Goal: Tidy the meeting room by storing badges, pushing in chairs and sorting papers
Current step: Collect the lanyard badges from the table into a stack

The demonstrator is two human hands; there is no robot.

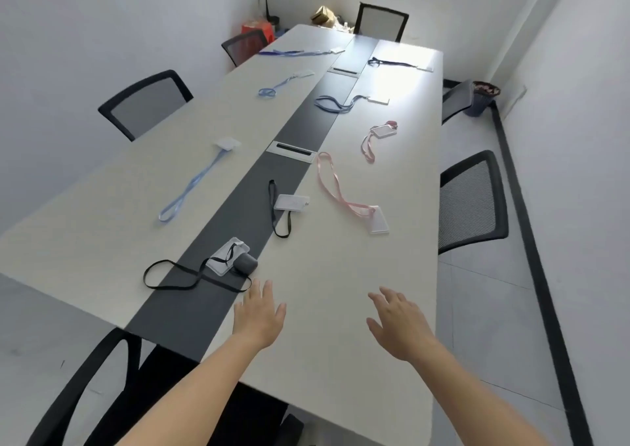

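Several badges with lanyards lie scattered along the long white table (341, 268). Nearest me is a clear badge holder with a black lanyard (227, 256), with a small dark grey object (246, 263) beside it. Further along lie a white badge on a black lanyard (291, 202), a badge on a pink lanyard (377, 220) and a badge on a light blue lanyard (227, 144). My left hand (260, 312) hovers flat and empty just right of the black lanyard. My right hand (397, 323) is spread over the bare tabletop, holding nothing.
Black mesh chairs stand around the table: one at the near left corner (85, 387), two on the left side (146, 103), two on the right (472, 200), one at the far end (381, 21). A dark waste bin (482, 97) and boxes (324, 16) sit at the back.
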